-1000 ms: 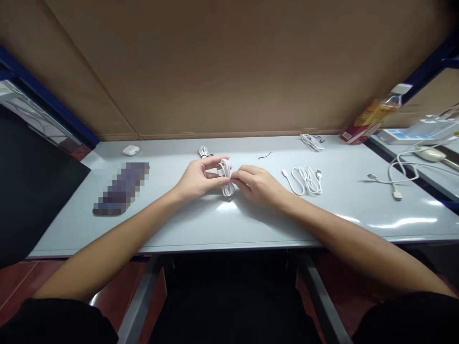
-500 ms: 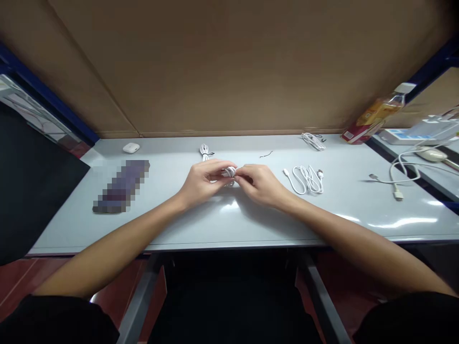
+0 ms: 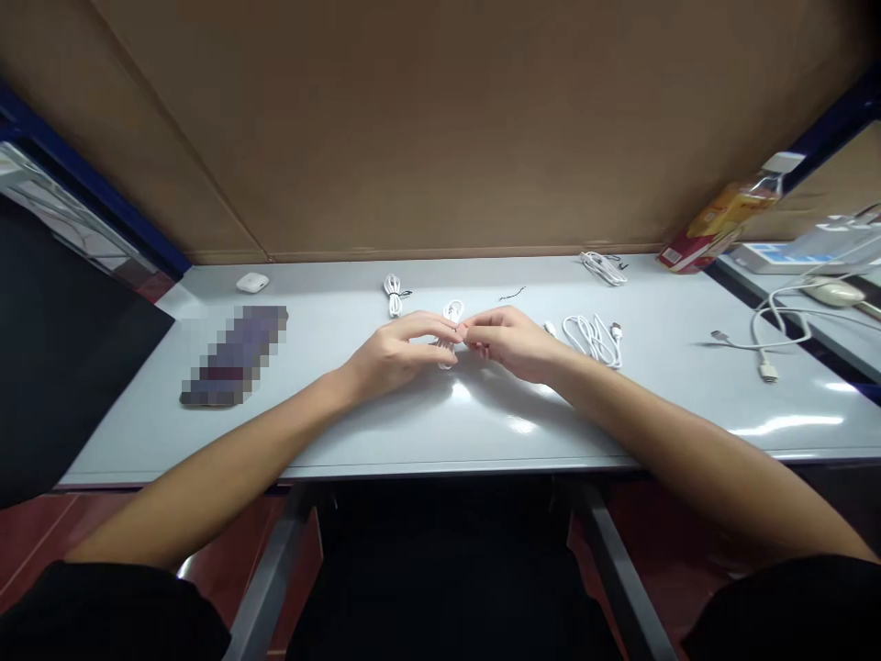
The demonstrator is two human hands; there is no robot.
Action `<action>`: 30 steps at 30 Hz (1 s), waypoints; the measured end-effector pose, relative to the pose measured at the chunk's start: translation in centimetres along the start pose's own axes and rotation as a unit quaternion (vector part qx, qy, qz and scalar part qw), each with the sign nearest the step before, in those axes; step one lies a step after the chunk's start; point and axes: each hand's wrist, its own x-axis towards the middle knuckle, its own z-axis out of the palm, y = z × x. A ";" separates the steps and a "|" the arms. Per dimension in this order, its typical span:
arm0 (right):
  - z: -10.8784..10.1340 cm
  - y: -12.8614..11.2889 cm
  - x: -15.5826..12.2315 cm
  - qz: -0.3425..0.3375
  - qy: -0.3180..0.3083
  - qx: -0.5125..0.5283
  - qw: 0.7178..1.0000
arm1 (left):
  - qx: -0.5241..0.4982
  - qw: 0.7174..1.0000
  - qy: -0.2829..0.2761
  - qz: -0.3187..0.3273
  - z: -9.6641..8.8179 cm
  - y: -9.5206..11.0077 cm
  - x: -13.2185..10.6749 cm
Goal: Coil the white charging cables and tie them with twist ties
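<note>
A coiled white cable [image 3: 452, 310] lies upright in the picture between my hands, its middle hidden by fingers. My left hand [image 3: 399, 353] is closed over the coil from the left, fingers and thumb across its middle. Fingertips of my right hand [image 3: 513, 344] are pinched together at the coil's right side; what they pinch is too small to make out. Behind the hands lies another white cable bundle [image 3: 393, 296], bound with a black twist tie. A loose black twist tie [image 3: 512, 294] rests beyond my right hand.
Right of my hands lies a loosely coiled white cable [image 3: 593, 340], with a cable bundle [image 3: 603, 268] behind it. Farther right are a trailing cable [image 3: 771, 344] and a bottle [image 3: 730, 216]. A white earbud case [image 3: 252, 283] and a blurred-out dark object [image 3: 238, 356] sit left.
The coil has turned from end-on between my fingertips to lengthwise, low at the desk. My left fingers have straightened across it, and my right hand has shifted slightly right.
</note>
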 end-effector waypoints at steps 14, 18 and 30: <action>-0.5 -0.3 0.0 -0.029 0.032 -0.123 0.991 | -0.145 0.953 0.097 -0.249 0.0 0.0 0.2; -1.0 -0.1 -0.5 -0.254 0.059 -0.419 0.870 | -0.260 0.879 0.107 -0.385 -0.3 0.1 0.4; -0.6 0.6 0.1 -0.371 0.005 -0.673 0.640 | -0.384 0.786 0.078 -0.479 -0.3 0.7 0.9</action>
